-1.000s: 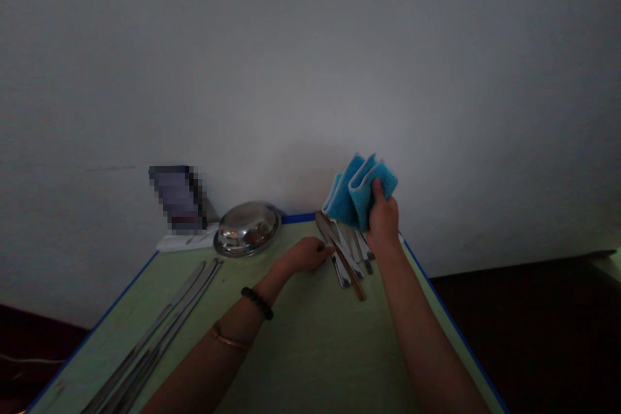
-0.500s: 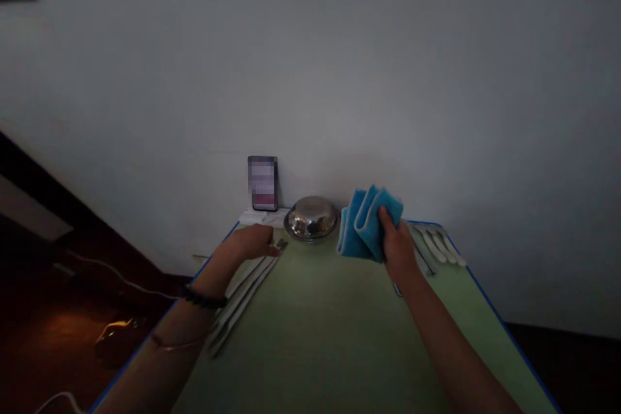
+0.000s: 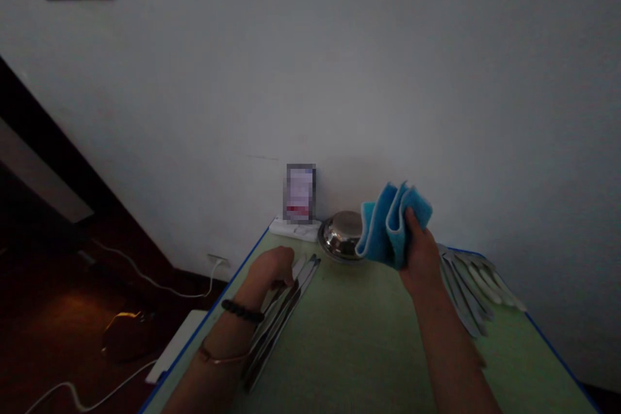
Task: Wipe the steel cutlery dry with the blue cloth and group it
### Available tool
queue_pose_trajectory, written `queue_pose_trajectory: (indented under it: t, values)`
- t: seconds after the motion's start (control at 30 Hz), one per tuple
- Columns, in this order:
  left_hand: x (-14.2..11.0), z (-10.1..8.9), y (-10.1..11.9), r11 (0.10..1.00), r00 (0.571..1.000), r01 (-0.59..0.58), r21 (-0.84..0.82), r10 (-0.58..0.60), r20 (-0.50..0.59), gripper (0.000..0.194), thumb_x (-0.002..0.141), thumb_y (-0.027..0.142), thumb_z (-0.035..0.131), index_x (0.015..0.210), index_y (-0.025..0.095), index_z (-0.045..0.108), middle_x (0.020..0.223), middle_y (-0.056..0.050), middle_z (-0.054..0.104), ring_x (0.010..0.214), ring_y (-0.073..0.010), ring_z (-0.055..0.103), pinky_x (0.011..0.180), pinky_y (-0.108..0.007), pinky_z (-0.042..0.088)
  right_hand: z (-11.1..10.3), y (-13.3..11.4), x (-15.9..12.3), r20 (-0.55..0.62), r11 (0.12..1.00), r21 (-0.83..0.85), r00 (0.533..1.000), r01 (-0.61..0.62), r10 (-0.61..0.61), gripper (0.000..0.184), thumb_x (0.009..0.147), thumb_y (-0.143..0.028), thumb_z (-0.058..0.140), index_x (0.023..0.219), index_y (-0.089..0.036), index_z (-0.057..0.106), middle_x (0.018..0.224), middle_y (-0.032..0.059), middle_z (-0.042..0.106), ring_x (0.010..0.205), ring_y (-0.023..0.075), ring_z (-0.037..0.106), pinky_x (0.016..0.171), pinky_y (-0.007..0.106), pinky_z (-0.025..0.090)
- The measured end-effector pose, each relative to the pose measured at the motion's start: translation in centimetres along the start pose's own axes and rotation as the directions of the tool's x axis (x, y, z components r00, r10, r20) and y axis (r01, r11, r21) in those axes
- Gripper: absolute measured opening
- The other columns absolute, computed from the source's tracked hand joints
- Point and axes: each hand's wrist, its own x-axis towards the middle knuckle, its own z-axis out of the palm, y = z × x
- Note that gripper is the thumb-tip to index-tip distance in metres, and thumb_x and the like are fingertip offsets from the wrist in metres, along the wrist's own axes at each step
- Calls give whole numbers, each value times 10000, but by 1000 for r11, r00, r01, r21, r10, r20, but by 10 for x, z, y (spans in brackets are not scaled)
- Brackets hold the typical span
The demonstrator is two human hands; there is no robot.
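Note:
My right hand [image 3: 421, 257] grips a folded blue cloth [image 3: 383, 233] with pale edging, held up above the far part of the table. Long, slim metal utensils that look like table knives [image 3: 286, 310] lie side by side on the left of the table. Over their far end is my left hand [image 3: 272, 270], its fingers curled downward and close together; whatever they pinch is hidden. An upside-down shiny metal bowl [image 3: 339, 236] stands at the back, partly covered by the cloth. More flat utensils with pale handles [image 3: 485, 281] lie fanned out at the right.
A phone with a blurred screen [image 3: 301, 194] leans on the wall above a white block [image 3: 295, 228]. The green table [image 3: 359, 343] has a blue edge [image 3: 553, 349] and meets the wall [image 3: 388, 77]. At left, a white cable [image 3: 140, 272] runs along the dark floor.
The view has turned, so the table and its things sit further right and lower in the picture. My right hand still holds the cloth; my left hand remains over the left utensils.

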Motion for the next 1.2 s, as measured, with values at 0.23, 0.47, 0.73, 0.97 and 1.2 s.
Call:
queue_pose_trajectory:
  t: [0.23,0.47,0.73,0.97,1.2]
  values:
    - [0,-3,-20,985,991,-137,-105,136,-18,272,858,304,503,1046,113,550,1015,-88,591,840,-191,593,716,-370,498,1,16,2,11,992,-99,996,-83,84,445,608,-502,666,918,-183,665,838,17,704,786,188,631,730,330,489]
    - [-43,-25,-27,888,857,-443,-120,381,-347,250,883,348,342,816,154,486,728,-31,591,630,-146,577,577,-253,444,6,12,-3,44,990,-32,989,-138,139,452,663,-493,640,1014,-209,629,1081,34,651,985,196,595,885,364,448]
    - [-94,-15,40,530,495,-808,-257,375,-784,290,889,444,323,836,193,459,599,67,405,448,-66,389,434,-185,327,9,-21,-24,275,901,395,959,-177,68,421,799,-484,489,1119,-227,576,1159,34,612,1037,173,577,936,379,424]
    - [-92,-13,81,378,522,-834,-403,300,-798,386,868,439,346,856,146,597,706,-4,564,592,-109,475,517,-215,363,-7,-41,-22,305,791,567,950,-232,60,383,839,-478,408,1074,-251,607,1031,25,676,963,179,613,933,425,410]
    - [-101,-14,84,490,501,-832,-261,457,-735,365,879,385,336,820,150,609,658,-5,578,607,-124,519,575,-238,387,-13,-43,-17,353,740,616,935,-268,45,387,860,-467,344,954,-257,655,994,-5,688,1032,179,583,946,422,396]
